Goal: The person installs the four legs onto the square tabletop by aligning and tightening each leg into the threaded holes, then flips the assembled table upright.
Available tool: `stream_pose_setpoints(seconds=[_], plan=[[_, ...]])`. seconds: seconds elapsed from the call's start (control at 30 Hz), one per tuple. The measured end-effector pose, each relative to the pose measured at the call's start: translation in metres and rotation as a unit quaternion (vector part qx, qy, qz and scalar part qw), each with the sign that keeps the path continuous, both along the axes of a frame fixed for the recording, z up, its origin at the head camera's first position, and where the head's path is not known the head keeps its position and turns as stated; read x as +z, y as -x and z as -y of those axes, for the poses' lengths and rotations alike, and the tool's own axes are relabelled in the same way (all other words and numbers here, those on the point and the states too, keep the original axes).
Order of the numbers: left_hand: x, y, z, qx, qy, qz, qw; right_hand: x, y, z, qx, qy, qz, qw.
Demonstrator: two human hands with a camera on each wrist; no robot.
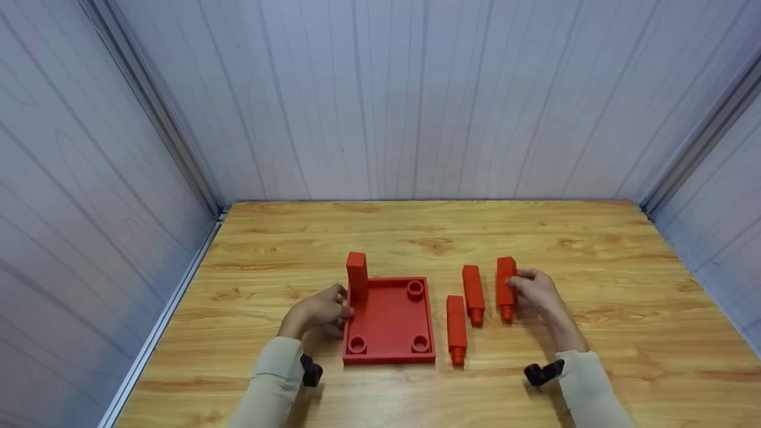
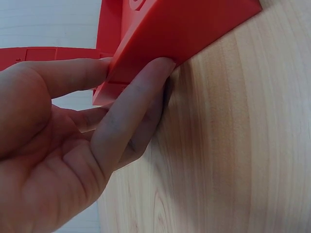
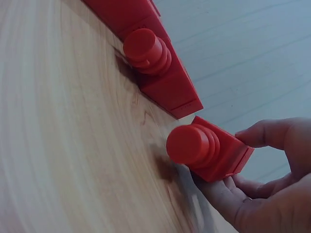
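A square red tray-like base (image 1: 389, 321) with a raised rim lies on the table, round sockets showing at three corners. At its far left corner stands a square red post (image 1: 357, 274). My left hand (image 1: 318, 310) grips the base's left side; in the left wrist view, the thumb is at the rim and the fingers (image 2: 133, 114) are against the outer wall. To the right, my right hand (image 1: 538, 292) pinches the rightmost red post (image 1: 506, 282) between thumb and fingers. That post's round ridged end (image 3: 189, 144) faces the right wrist camera.
Two more red posts, a middle one (image 1: 473, 291) and a nearer one (image 1: 456, 324), lie between the base and my right hand, pegs pointing towards me. A wood-grain table (image 1: 285, 238) is bounded by pale panel walls (image 1: 386, 107) behind and at both sides.
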State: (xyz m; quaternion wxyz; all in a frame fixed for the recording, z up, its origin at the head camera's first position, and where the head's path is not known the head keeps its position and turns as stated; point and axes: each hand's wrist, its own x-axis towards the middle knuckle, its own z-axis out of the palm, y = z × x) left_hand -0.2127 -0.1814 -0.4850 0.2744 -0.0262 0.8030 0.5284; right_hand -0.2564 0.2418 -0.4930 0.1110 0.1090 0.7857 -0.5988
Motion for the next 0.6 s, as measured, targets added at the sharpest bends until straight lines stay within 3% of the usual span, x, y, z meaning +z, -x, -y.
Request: stream_pose_setpoints(seconds=[0.4, 0.6], plan=[[0.0, 0.002, 0.0, 0.006, 0.01, -0.004, 0.9999, 0.009, -0.004, 0.004, -0.017, 0.014, -0.021, 1.0], [0.0, 0.0, -0.001, 0.007, 0.011, -0.003, 0.9999, 0.014, -0.007, 0.008, -0.038, 0.061, -0.037, 0.997]])
